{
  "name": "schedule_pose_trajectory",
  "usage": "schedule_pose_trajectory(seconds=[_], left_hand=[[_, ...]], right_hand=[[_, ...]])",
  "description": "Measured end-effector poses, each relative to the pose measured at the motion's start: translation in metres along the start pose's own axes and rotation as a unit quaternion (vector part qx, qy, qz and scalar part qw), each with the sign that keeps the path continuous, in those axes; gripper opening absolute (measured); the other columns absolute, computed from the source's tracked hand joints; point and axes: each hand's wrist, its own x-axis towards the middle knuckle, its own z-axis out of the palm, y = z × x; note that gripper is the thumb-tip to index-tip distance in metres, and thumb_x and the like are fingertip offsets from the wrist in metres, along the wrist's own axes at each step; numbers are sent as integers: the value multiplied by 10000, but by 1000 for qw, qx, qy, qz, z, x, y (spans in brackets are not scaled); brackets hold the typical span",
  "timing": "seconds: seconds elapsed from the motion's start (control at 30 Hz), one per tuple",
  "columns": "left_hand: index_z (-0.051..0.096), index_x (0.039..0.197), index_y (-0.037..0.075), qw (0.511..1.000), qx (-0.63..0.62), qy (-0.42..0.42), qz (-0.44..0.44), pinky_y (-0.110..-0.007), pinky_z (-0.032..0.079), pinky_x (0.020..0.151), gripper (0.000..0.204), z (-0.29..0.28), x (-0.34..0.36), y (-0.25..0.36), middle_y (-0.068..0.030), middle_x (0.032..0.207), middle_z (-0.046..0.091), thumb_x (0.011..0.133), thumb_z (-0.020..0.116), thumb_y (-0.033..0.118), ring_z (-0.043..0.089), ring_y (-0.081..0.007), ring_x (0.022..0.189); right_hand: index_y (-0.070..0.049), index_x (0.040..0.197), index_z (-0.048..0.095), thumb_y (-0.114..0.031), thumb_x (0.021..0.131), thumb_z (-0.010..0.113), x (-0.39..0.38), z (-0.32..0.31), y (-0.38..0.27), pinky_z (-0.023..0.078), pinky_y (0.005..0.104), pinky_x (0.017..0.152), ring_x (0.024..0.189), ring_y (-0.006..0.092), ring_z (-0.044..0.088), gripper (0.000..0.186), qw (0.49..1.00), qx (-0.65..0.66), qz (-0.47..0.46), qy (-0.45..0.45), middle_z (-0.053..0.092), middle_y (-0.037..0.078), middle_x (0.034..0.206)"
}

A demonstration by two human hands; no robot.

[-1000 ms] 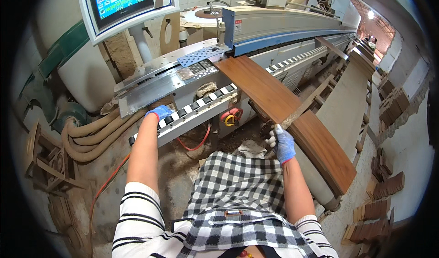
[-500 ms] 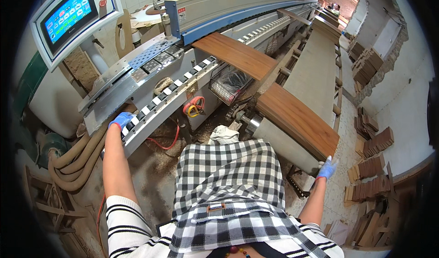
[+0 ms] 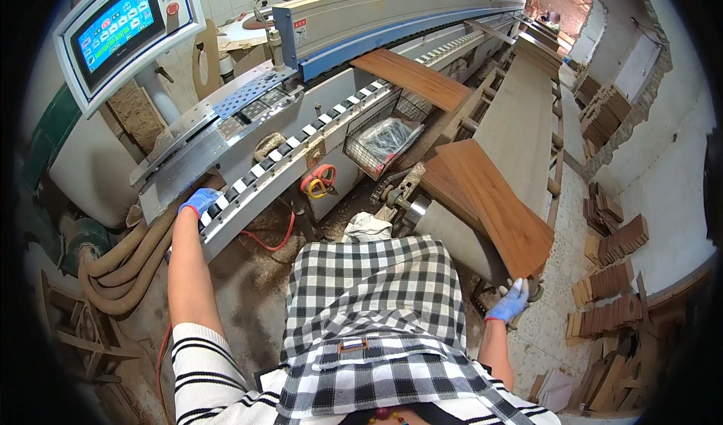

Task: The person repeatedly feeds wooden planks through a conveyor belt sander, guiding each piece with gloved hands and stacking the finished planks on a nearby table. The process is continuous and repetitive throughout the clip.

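Note:
My left hand [image 3: 199, 200], in a blue glove, rests at the near end of the conveyor rail [image 3: 260, 170] with its black and white pads, fingers curled over that end. My right hand [image 3: 510, 301], also gloved in blue, has its fingers at the near corner of a wood-grain board [image 3: 493, 199]. That board lies skewed across the top of a stack of similar boards [image 3: 452, 191] on the roller conveyor. Another wood-grain board [image 3: 414, 77] sticks out sideways from the edge banding machine [image 3: 392, 29]. The fingertips of both hands are partly hidden.
A control panel [image 3: 117, 33] with a lit screen hangs at upper left. A wire basket [image 3: 369, 146] and red-handled scissors [image 3: 318, 181] sit under the rail. Ribbed hoses [image 3: 128, 274] lie at left. Several board stacks [image 3: 617, 240] stand along the right wall.
The top board has turned, its near end pulled toward me and left with my right hand, baring the stack beneath. The board in the machine has travelled farther away. My left hand stays put.

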Motion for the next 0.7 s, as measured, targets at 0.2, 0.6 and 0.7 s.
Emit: schedule_pose_trajectory(seconds=[0.2,0.6,0.7], left_hand=[[615,1037,34,1000,-8,-13,7,-358,421,843,392,-3,-6,1,-158,1011,625,845,508,358,580,-281,939],[625,1029,60,997,23,-31,-72,-378,423,831,443,-7,-25,48,-157,1030,619,820,501,431,577,-291,954],[623,1031,65,995,70,-38,-57,-388,418,840,446,-6,-21,39,-158,1034,616,824,491,438,568,-309,966]], right_hand=[[-126,930,557,-319,801,650,-12,23,-25,497,332,679,577,161,513,250,893,236,363,-123,548,30,726],[-12,1100,493,-127,791,599,-47,37,-53,476,391,845,750,195,599,347,822,299,320,-364,608,143,919],[13,1090,484,-132,758,620,-60,35,-75,485,408,823,721,207,600,386,825,263,291,-407,604,157,886]])
